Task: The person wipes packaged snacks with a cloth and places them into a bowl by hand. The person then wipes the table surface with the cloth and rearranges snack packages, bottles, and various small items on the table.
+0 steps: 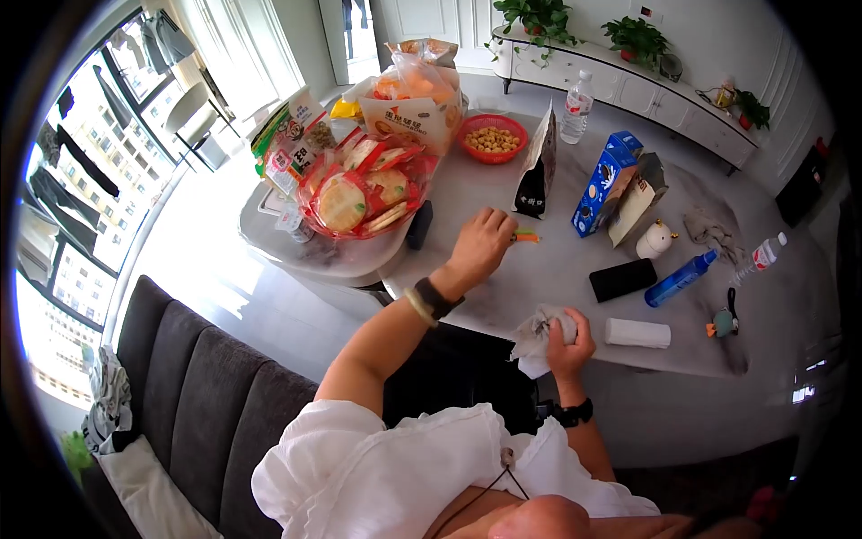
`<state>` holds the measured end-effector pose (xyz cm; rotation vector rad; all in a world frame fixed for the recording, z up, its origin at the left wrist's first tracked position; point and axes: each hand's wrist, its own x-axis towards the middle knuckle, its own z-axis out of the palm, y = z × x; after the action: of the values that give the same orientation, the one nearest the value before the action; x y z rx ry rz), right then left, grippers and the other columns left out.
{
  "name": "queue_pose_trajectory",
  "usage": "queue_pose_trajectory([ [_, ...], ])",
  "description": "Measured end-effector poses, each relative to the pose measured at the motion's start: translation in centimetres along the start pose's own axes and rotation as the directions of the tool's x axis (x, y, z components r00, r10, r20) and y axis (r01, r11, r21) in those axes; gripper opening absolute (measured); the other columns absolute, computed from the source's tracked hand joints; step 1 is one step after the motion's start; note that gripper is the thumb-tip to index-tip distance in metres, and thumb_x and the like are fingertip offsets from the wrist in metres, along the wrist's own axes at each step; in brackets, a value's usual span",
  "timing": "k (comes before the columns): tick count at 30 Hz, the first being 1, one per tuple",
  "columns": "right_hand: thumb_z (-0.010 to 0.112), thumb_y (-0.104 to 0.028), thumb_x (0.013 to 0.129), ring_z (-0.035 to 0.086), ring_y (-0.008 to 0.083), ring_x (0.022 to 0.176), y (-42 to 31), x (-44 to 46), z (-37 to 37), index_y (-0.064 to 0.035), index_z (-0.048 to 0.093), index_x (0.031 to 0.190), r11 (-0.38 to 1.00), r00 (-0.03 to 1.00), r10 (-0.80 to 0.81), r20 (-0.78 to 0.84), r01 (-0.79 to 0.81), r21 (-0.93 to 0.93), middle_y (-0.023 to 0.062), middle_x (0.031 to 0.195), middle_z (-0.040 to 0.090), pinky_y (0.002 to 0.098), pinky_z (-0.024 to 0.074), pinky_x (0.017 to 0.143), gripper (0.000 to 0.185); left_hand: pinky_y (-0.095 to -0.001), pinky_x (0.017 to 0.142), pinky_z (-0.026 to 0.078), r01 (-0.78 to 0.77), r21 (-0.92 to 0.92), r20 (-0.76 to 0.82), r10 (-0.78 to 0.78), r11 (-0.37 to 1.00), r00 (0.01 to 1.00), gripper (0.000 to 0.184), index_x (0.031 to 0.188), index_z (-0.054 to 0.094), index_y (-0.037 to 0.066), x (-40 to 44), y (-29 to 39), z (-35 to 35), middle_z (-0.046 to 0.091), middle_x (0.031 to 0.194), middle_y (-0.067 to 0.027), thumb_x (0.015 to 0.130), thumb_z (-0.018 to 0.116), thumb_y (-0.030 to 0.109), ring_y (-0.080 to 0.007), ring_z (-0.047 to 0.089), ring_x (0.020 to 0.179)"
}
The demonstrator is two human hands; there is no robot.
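My left hand (483,244) is over the middle of the marble table (503,301), its fingers curled beside a small orange and green item (525,236). What those fingers hold, if anything, is hidden. At the table's front edge my right hand (569,343) grips a crumpled grey-white cloth (539,338). Just right of that hand lies a white roll (637,333). Beyond it are a black case (622,280) and a blue spray bottle (680,279). A black and white bag (537,175) stands behind my left hand.
Snack packs in a red basket (364,193) stand at the left, near a red bowl (492,137) of nuts. A blue box (607,184), a water bottle (577,108), a white figurine (655,240) and a second bottle (763,256) also stand or lie on the table.
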<state>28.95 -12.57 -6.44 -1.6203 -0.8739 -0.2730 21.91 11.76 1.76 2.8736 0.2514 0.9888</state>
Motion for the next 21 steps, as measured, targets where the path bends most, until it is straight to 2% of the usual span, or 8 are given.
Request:
queue_pose_trajectory([
  [2, 0.072, -0.013, 0.083, 0.070, 0.0314, 0.089, -0.1, 0.0, -0.1, 0.0003, 0.065, 0.108, 1.000, 1.000, 0.030, 0.006, -0.030, -0.001, 0.0177, 0.098, 0.070, 0.0374, 0.0539, 0.079, 0.029, -0.0366, 0.079, 0.050, -0.174, 0.047, -0.173, 0.179, 0.984, 0.968, 0.029, 0.102, 0.060, 0.005, -3.3, 1.2, -5.0, 0.060, 0.102, -0.0079, 0.074, 0.069, 0.008, -0.0271, 0.058, 0.098],
  [4, 0.071, -0.014, 0.083, 0.069, 0.0316, 0.088, 0.0, -0.2, -0.2, 0.0004, 0.065, 0.108, 0.999, 0.999, 0.042, 0.013, -0.042, -0.006, 0.0177, 0.098, 0.070, 0.0378, 0.0537, 0.079, 0.029, -0.0390, 0.081, 0.050, -0.082, 0.134, -0.291, 0.119, 0.988, 0.949, 0.031, 0.102, 0.064, 0.005, -7.6, -0.3, -8.1, 0.062, 0.101, -0.0082, 0.072, 0.073, 0.003, -0.0295, 0.060, 0.096],
  [6, 0.071, -0.015, 0.083, 0.069, 0.0318, 0.088, 0.2, -0.2, -0.1, 0.0003, 0.065, 0.108, 1.000, 1.000, 0.029, 0.009, -0.029, -0.011, 0.0177, 0.098, 0.070, 0.0381, 0.0535, 0.079, 0.029, -0.0393, 0.080, 0.051, 0.112, 0.244, -0.323, -0.028, 0.963, 0.946, 0.027, 0.102, 0.064, 0.005, -11.9, -3.1, -10.5, 0.063, 0.101, -0.0079, 0.075, 0.068, 0.005, -0.0286, 0.061, 0.095],
  [8, 0.071, -0.015, 0.084, 0.069, 0.0319, 0.088, 0.4, -0.2, 0.0, -0.0001, 0.065, 0.108, 0.999, 0.999, 0.036, 0.006, -0.036, -0.003, 0.0176, 0.098, 0.070, 0.0382, 0.0534, 0.080, 0.029, -0.0395, 0.080, 0.050, 0.208, 0.328, -0.356, -0.083, 0.921, 0.931, 0.027, 0.101, 0.063, 0.006, -15.3, -6.2, -12.0, 0.064, 0.101, -0.0074, 0.074, 0.069, 0.003, -0.0297, 0.060, 0.096],
  [11, 0.071, -0.015, 0.084, 0.069, 0.0316, 0.088, 0.4, -0.2, 0.1, -0.0004, 0.065, 0.108, 1.000, 1.000, 0.027, -0.003, -0.027, -0.006, 0.0174, 0.098, 0.070, 0.0379, 0.0533, 0.080, 0.029, -0.0398, 0.082, 0.050, 0.372, 0.161, -0.410, -0.281, 0.914, 0.868, 0.024, 0.095, 0.063, 0.006, -17.6, -9.0, -12.1, 0.065, 0.099, -0.0076, 0.073, 0.072, 0.003, -0.0309, 0.060, 0.096],
  [15, 0.071, -0.015, 0.084, 0.069, 0.0314, 0.088, 0.0, -0.4, -0.2, -0.0004, 0.065, 0.109, 0.997, 0.997, 0.073, 0.000, -0.073, 0.003, 0.0177, 0.097, 0.070, 0.0373, 0.0530, 0.080, 0.029, -0.0409, 0.085, 0.049, 0.383, 0.036, -0.435, -0.330, 0.923, 0.838, 0.015, 0.084, 0.063, 0.005, -16.3, -10.8, -12.0, 0.066, 0.095, -0.0093, 0.074, 0.073, 0.003, -0.0324, 0.059, 0.099],
  [18, 0.071, -0.014, 0.084, 0.069, 0.0313, 0.088, -0.1, -0.2, 0.0, -0.0003, 0.065, 0.109, 0.996, 0.996, 0.088, -0.008, -0.088, 0.010, 0.0181, 0.097, 0.070, 0.0372, 0.0529, 0.080, 0.029, -0.0407, 0.087, 0.049, 0.347, 0.032, -0.424, -0.302, 0.937, 0.854, 0.011, 0.085, 0.064, 0.005, -16.5, -11.4, -11.5, 0.068, 0.100, -0.0093, 0.078, 0.071, 0.002, -0.0322, 0.060, 0.102],
  [21, 0.071, -0.014, 0.084, 0.069, 0.0309, 0.088, 0.2, -0.3, 0.0, -0.0002, 0.065, 0.109, 0.998, 0.998, 0.068, -0.016, -0.068, -0.006, 0.0183, 0.096, 0.070, 0.0374, 0.0530, 0.079, 0.029, -0.0405, 0.091, 0.049, 0.373, -0.063, -0.439, -0.362, 0.925, 0.822, 0.007, 0.088, 0.065, 0.003, -17.0, -10.9, -11.2, 0.069, 0.105, -0.0102, 0.082, 0.068, 0.002, -0.0319, 0.060, 0.109],
])
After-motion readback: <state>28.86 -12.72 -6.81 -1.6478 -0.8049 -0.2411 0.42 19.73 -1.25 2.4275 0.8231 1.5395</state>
